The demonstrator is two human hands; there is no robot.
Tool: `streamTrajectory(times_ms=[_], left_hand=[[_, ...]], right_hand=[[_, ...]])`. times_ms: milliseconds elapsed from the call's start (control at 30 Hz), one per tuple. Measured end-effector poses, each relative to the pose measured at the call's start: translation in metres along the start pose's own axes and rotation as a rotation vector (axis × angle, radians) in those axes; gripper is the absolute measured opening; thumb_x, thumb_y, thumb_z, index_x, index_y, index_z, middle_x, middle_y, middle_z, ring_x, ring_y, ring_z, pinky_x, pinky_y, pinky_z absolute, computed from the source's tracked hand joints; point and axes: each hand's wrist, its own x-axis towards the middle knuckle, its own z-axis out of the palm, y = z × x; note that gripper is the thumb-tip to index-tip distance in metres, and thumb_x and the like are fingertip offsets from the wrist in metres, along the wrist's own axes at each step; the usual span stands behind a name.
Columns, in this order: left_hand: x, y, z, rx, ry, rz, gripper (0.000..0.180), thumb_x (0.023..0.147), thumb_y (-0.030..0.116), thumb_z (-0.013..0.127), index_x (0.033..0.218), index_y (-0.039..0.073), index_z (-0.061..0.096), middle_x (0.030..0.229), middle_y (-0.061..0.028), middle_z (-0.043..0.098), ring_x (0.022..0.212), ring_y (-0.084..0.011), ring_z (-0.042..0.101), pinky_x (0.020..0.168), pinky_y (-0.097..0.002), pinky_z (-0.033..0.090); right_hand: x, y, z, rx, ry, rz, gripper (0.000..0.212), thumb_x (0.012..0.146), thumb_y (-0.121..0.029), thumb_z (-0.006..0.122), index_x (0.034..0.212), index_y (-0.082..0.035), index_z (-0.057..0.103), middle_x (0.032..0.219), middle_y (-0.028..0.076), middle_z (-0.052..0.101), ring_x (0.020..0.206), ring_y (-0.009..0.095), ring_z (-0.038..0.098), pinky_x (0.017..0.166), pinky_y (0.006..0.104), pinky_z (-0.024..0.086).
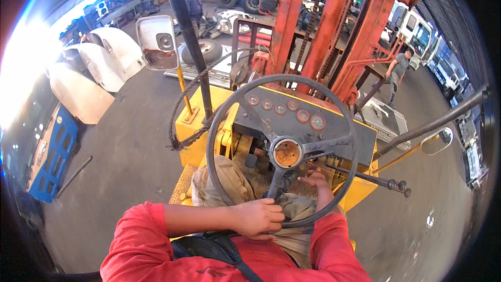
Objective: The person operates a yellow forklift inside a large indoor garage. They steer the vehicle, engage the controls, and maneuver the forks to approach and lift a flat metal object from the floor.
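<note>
A large dark steering wheel (215, 115) with a rusty hub sits in front of me on a yellow forklift. My left hand (259, 218) is closed round its bottom, where the lower spoke meets the rim. Below the wheel's right side, my right hand (314, 178) reaches beside the steering column, fingers stretched to the left and nothing visible in them. Beyond the wheel is a black dashboard (334, 134) with several round red-rimmed gauges. Control levers (389, 183) with dark knobs stick out to the right of my right hand.
Red mast rails (326, 31) rise ahead. Side mirrors flank me, one white-backed (157, 42) at left, one (437, 141) at right. White panels (88, 68) and a blue panel (52, 154) stand left. One person (400, 73) walks ahead right; another (194, 6) stands far left. Trucks (417, 28) are parked right.
</note>
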Motion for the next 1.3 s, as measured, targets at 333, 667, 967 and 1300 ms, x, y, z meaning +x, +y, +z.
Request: streamTrajectory(times_ms=[333,667,967,1300], left_hand=[[0.038,-0.004,-0.078,-0.341,0.018,-0.260,0.032,0.089,0.034,0.082,0.087,0.005,0.069,0.086,-0.0116,0.065,0.087,-0.0305,0.066,0.073,-0.0441,0.052],[0.276,-0.010,-0.021,-0.249,0.317,-0.147,0.061,0.089,0.029,0.078,0.139,0.000,0.057,0.132,-0.0252,0.063,0.124,-0.0428,0.062,0.106,-0.0482,0.050],[0.360,-0.033,0.025,-0.120,0.312,-0.135,0.074,0.085,0.035,0.079,0.142,-0.004,0.052,0.138,-0.0269,0.061,0.132,-0.0439,0.056,0.116,-0.0509,0.041],[0.380,-0.008,0.046,0.456,0.112,0.000,0.071,0.094,0.037,0.064,0.140,-0.015,0.051,0.129,-0.0292,0.066,0.127,-0.0404,0.062,0.122,-0.0511,0.031]], right_hand=[[0.002,-0.002,0.020,0.074,0.109,-0.164,0.076,0.078,-0.068,0.078,0.132,-0.015,0.070,0.148,0.020,0.051,0.131,0.031,0.058,0.114,0.0411,0.044],[-0.012,0.007,0.012,0.248,0.199,-0.274,0.069,0.078,-0.063,0.078,0.127,-0.014,0.071,0.139,0.018,0.053,0.124,0.030,0.058,0.110,0.0410,0.044],[-0.035,0.028,0.017,0.605,0.347,-0.622,0.063,0.078,-0.058,0.077,0.122,-0.014,0.072,0.132,0.017,0.054,0.118,0.030,0.058,0.106,0.0408,0.044],[-0.047,0.013,0.016,0.892,0.493,-0.984,0.056,0.077,-0.053,0.077,0.117,-0.014,0.073,0.124,0.015,0.055,0.111,0.029,0.058,0.102,0.0406,0.044]])
